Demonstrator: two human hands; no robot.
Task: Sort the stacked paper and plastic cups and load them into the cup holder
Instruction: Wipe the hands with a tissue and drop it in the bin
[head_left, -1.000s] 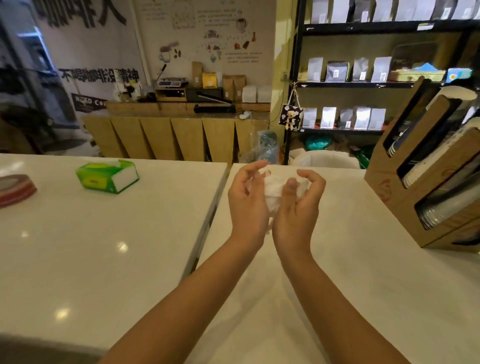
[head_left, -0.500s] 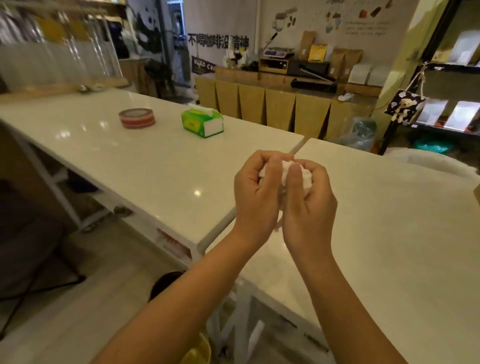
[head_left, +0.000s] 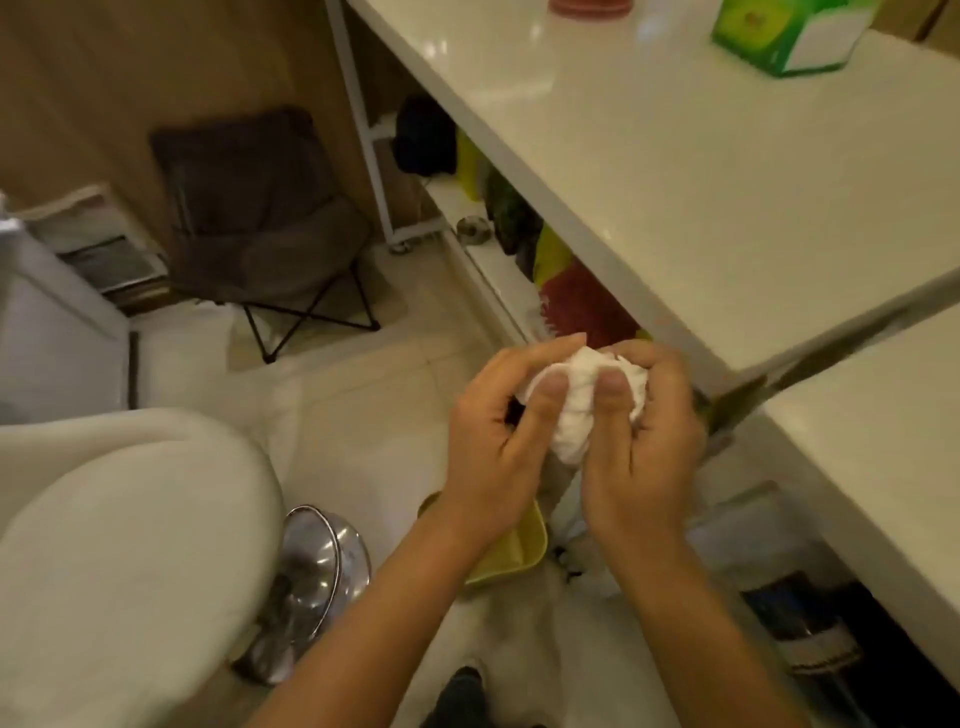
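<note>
While both hands are compressing a white paper wad (head_left: 576, 405) at frame centre, the left hand (head_left: 498, 441) and right hand (head_left: 644, 447) are closing around it, probably for disposal. Cups and cup holder are lying out of view. The bench (head_left: 701, 182) edge is running just right; open floor (head_left: 363, 415) is lying left.

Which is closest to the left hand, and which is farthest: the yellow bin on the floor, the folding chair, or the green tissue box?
From the left hand, in the head view:
1. Yellow bin, on the floor just below the wrist.
2. Folding chair, off to the left on the floor.
3. Green tissue box, up on the white table, far right corner.
</note>
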